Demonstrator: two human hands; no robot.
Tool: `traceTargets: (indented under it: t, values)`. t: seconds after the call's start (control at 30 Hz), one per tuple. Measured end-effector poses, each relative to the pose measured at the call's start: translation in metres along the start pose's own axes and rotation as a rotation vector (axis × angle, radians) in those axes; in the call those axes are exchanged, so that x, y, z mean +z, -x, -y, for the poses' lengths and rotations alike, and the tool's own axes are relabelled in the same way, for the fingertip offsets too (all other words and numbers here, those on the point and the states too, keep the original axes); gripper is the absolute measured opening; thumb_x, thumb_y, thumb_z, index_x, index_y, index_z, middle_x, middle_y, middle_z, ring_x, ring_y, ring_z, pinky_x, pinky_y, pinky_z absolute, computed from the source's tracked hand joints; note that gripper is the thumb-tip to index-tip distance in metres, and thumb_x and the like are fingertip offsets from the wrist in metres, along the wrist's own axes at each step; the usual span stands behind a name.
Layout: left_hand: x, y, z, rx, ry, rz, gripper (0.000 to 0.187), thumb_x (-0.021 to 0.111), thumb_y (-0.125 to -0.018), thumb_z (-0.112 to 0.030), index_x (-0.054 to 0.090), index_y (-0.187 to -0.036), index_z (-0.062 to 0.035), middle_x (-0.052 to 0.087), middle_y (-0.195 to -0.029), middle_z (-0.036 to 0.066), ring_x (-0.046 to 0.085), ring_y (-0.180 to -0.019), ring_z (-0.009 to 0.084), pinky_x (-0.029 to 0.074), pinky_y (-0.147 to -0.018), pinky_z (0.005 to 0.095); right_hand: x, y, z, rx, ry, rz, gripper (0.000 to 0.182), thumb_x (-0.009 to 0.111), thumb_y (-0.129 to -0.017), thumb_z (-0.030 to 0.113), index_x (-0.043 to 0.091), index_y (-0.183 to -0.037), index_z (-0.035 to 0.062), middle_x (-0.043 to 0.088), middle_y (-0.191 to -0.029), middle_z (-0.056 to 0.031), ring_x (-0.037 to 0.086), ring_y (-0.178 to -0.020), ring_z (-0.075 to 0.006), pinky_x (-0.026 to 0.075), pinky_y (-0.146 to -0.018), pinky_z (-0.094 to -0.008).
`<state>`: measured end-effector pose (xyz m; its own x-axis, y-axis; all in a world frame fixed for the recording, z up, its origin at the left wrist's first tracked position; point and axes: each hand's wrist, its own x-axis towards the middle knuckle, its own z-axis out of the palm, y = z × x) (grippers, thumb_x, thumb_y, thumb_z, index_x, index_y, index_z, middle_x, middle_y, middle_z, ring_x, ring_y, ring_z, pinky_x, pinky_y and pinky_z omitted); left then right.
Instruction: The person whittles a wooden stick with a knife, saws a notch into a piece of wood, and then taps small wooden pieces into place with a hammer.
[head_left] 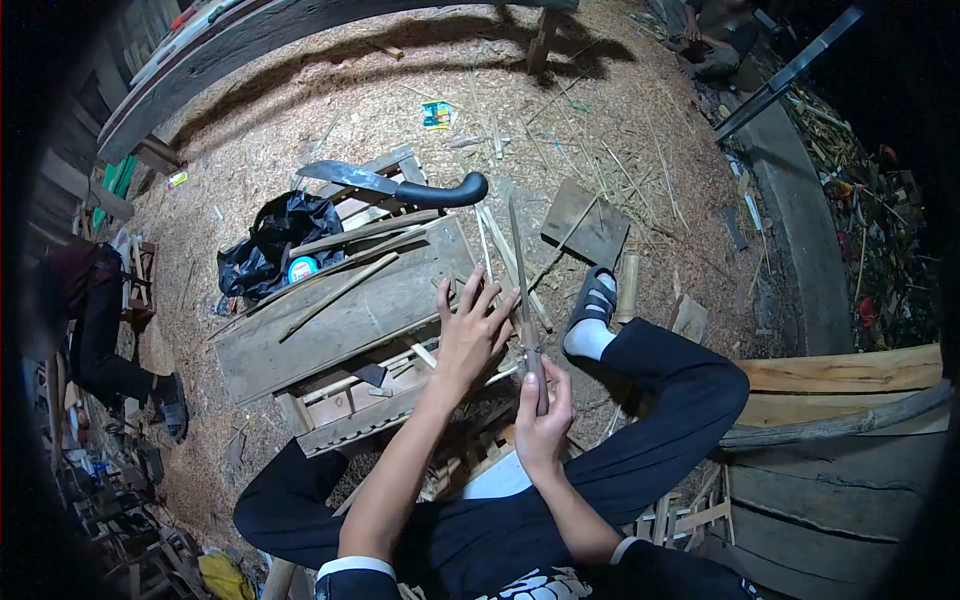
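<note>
In the head view my right hand (543,425) is wrapped round the handle of a long, narrow-bladed knife (519,265), its blade pointing away from me. My left hand (468,335) is spread, fingers apart, beside the blade and over the right end of a low wooden bench (345,310). A thin wooden stick (338,295) lies across the bench top. Beyond it rests a large knife with a black curved handle (440,192). A black plastic bag (280,240) with a round blue-and-white lid (302,269) sits at the bench's far left side.
Wood shavings and loose sticks cover the ground. A square board (588,222) lies ahead of my sandalled foot (592,318). A long raised plank (330,38) crosses the top. Wooden planks (830,480) stand at my right. Another person's leg (105,350) shows at the left.
</note>
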<state>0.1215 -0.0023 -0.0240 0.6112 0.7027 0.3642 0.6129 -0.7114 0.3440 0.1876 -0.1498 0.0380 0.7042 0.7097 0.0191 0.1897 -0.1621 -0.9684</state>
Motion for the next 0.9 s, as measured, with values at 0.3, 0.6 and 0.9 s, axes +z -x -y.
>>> traceTargets:
  t: [0.3, 0.6, 0.9]
  values:
    - [-0.002, -0.009, -0.006, -0.103, 0.038, -0.033, 0.026, 0.067, -0.094, -0.027, 0.074, -0.117, -0.0155, 0.061, -0.134, 0.007, 0.039, -0.148, 0.0261, 0.015, -0.120, 0.0566, -0.003, 0.001, -0.022, 0.107, -0.164, 0.011, 0.037, 0.060, -0.106, 0.019, 0.055, -0.130, -0.0077, 0.066, -0.118, -0.0186, 0.064, -0.108, -0.0219, 0.053, -0.092, -0.0359]
    - [0.015, -0.024, -0.010, -0.101, -0.065, -0.115, 0.026, 0.058, -0.099, -0.030, 0.075, -0.095, -0.0098, 0.051, -0.154, 0.012, 0.025, -0.158, 0.0248, -0.003, -0.123, 0.0599, -0.003, -0.002, -0.014, 0.009, -0.076, 0.022, 0.037, 0.059, -0.106, 0.019, 0.056, -0.131, -0.0076, 0.065, -0.121, -0.0195, 0.065, -0.109, -0.0230, 0.053, -0.093, -0.0374]
    - [0.020, -0.023, -0.011, -0.161, -0.070, -0.112, 0.024, 0.062, -0.097, -0.029, 0.077, -0.092, -0.0106, 0.066, -0.126, 0.007, 0.041, -0.147, 0.0261, 0.002, -0.123, 0.0582, -0.013, 0.002, -0.010, 0.066, -0.067, 0.058, 0.034, 0.059, -0.106, 0.018, 0.056, -0.130, -0.0066, 0.067, -0.115, -0.0181, 0.066, -0.096, -0.0211, 0.054, -0.084, -0.0359]
